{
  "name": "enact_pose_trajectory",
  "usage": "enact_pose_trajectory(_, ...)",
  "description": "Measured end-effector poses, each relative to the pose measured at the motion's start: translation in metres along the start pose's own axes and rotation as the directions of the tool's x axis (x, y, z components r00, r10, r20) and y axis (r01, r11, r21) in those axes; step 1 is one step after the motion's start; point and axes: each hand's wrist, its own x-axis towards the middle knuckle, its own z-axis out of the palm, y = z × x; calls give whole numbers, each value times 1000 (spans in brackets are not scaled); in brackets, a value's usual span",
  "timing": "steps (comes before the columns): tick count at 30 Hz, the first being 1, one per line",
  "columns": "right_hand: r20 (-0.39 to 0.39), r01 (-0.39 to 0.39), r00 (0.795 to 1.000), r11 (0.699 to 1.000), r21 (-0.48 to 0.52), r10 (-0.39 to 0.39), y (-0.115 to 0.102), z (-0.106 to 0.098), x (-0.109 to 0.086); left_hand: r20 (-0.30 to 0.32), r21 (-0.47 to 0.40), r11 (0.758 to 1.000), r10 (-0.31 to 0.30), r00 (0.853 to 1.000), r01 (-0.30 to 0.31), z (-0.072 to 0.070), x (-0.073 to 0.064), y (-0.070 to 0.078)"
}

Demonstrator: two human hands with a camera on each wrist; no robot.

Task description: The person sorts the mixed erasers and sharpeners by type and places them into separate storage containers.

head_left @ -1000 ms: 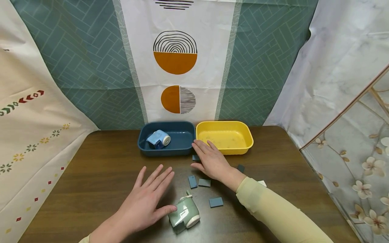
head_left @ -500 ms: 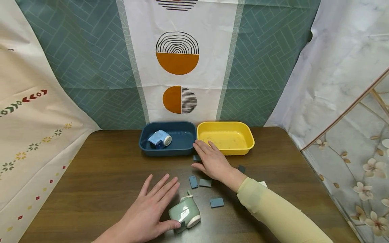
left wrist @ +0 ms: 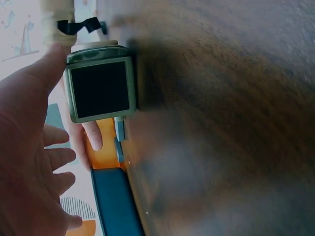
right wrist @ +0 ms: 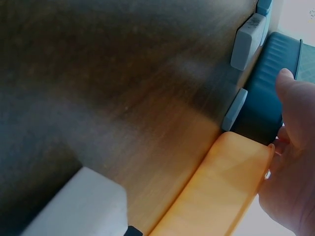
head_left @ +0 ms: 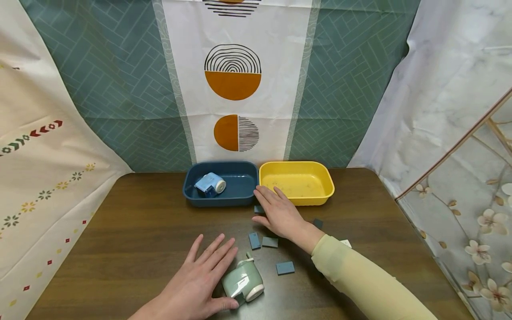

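Note:
A glossy green container with cream-white round parts [head_left: 243, 281] lies on the table; the left wrist view shows the dark square face of this container [left wrist: 101, 91]. My left hand [head_left: 196, 282] is beside and partly over it, fingers spread straight, with the thumb tip at its near dark corner. My right hand [head_left: 280, 213] reaches to where the blue tray [head_left: 220, 202] and yellow tray [head_left: 326, 198] meet, its straight fingertips at their front rims. Under that hand, a small grey-blue block [head_left: 258, 209] sits close to the trays, partly hidden.
A light blue container with a white round end [head_left: 210, 183] lies in the blue tray. Several small flat blocks lie on the table, among them a blue one [head_left: 254, 241], a grey one [head_left: 270, 242] and another blue one [head_left: 285, 268]. A white piece [head_left: 346, 243] shows behind the right sleeve.
My left hand has shifted a little right and toward me, its thumb sliding from the green container's side down to its near corner. The right hand stays at the trays.

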Motion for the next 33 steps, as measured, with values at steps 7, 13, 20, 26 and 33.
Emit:
enact_pose_trajectory(7, -27, 20, 999, 1000, 1, -20, 1, 1, -2, -15, 13, 1000, 24, 1000, -24, 2, -1, 0)
enact_pose_trajectory(13, -40, 35, 999, 999, 19, -34, 1, 0, -3, -19, 39, 998, 59, 998, -59, 5, -3, -1)
enact_pose_trajectory(20, -49, 44, 998, 999, 22, -43, 1, 0, -3, 25, 13, 999, 38, 999, -38, 4, -2, 0)
enact_pose_trajectory(26, -56, 47, 997, 999, 22, -46, 3, 3, -2, 32, 29, 999, 29, 999, -30, 1, -2, 1)
enact_pose_trajectory(33, -55, 47, 997, 999, 28, -45, 1, 0, -3, 11, 56, 998, 30, 999, -31, 2, -1, 3)
